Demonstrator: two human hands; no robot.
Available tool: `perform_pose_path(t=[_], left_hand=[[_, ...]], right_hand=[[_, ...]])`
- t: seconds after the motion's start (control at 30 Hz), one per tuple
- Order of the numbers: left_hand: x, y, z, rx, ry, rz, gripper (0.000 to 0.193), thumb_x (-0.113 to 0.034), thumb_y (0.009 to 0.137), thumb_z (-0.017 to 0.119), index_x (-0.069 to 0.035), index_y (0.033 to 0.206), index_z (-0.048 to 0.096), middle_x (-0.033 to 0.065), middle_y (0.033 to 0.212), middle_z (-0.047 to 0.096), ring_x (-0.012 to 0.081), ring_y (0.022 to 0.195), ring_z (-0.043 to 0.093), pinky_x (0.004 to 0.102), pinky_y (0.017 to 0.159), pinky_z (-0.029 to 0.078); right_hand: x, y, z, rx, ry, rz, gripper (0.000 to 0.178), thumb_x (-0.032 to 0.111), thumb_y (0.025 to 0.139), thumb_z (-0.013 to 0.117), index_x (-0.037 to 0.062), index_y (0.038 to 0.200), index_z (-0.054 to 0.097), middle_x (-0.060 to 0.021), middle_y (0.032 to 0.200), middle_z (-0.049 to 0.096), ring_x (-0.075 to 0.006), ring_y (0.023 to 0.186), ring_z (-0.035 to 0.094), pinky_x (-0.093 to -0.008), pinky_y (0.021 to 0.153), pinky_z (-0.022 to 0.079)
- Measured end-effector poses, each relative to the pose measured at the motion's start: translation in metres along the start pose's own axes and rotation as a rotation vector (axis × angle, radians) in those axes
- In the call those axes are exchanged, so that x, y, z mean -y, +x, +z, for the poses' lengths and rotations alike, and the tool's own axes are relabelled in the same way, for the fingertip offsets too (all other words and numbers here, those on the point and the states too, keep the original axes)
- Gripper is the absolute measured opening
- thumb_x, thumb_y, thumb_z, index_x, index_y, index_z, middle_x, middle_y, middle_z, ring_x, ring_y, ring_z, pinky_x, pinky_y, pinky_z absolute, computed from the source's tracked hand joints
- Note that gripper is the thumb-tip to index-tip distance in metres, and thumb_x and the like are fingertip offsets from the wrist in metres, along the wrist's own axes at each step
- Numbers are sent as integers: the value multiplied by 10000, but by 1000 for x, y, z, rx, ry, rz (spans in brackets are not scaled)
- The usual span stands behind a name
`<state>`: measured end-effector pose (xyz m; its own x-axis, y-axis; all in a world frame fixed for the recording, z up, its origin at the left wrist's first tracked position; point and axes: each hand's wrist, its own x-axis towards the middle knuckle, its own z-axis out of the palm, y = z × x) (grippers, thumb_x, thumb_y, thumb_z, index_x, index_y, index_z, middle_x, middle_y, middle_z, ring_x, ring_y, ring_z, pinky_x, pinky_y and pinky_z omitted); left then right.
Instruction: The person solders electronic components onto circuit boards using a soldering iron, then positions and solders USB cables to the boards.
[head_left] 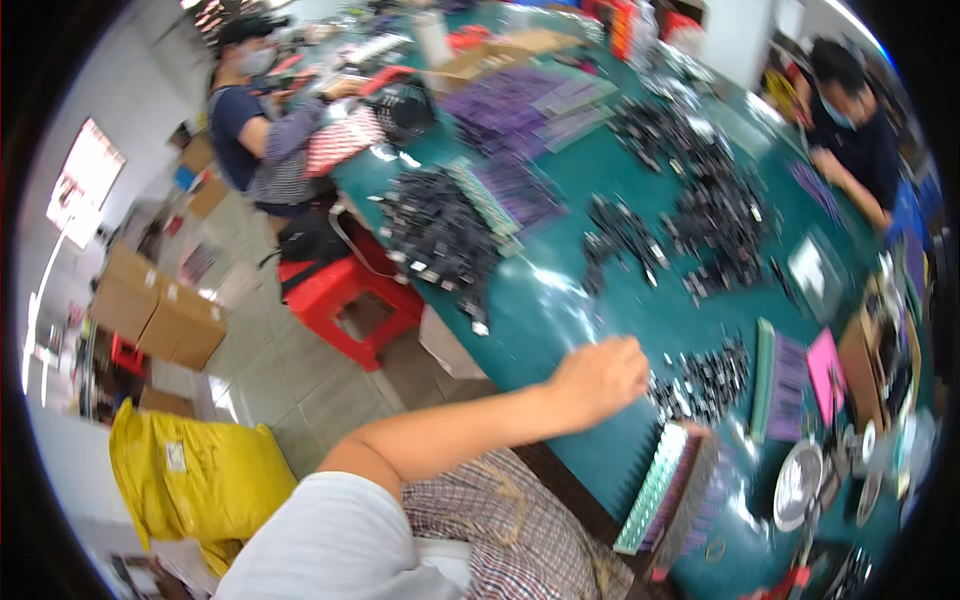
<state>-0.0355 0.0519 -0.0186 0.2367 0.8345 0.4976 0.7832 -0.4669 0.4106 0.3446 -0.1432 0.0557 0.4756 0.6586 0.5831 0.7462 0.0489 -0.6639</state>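
My left hand (600, 382) reaches across the near part of the green table (545, 300), its fingers curled closed. What they hold, if anything, is hidden and blurred. Just right of the fingertips lies a heap of small black and silver connector-like pieces (712, 378). Below it, near the table's front edge, stands a long green toothed strip (652, 490) with purple and grey-brown strips beside it. Farther right is a second green strip (763, 380) with a purple sheet (788, 385). My right hand is out of view.
Piles of black cables (440, 235) and purple strips (500, 105) cover the far table. Metal bowls (798, 485) and a pink card (826, 370) sit at right. Co-workers sit or stand at far left and far right. A red stool (350, 310) and yellow sack (205, 480) are left.
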Motion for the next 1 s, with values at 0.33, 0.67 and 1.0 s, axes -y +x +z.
perform_pose_path(t=[0.33,0.67,1.0], left_hand=[[-13,-19,-18,5,-456,-171,174,-177,937,787,-58,926,660,96,849,723,290,756,744,412,670,579],[-30,-41,-11,80,-652,-215,94,-114,941,722,-38,995,711,99,930,758,233,801,775,356,712,613],[-38,-54,-21,89,-682,-251,111,-130,941,760,-48,993,707,83,918,754,214,767,769,349,691,612]], right_hand=[[-4,35,22,97,-24,-349,535,167,1000,792,-73,1422,568,-187,1143,756,-259,892,699,-374,716,589],[21,38,45,35,78,-205,545,159,993,798,-65,1433,568,-187,1167,750,-258,929,698,-375,725,591],[34,27,56,-6,148,-16,557,151,985,805,-55,1446,568,-188,1193,744,-258,970,697,-377,736,594]])
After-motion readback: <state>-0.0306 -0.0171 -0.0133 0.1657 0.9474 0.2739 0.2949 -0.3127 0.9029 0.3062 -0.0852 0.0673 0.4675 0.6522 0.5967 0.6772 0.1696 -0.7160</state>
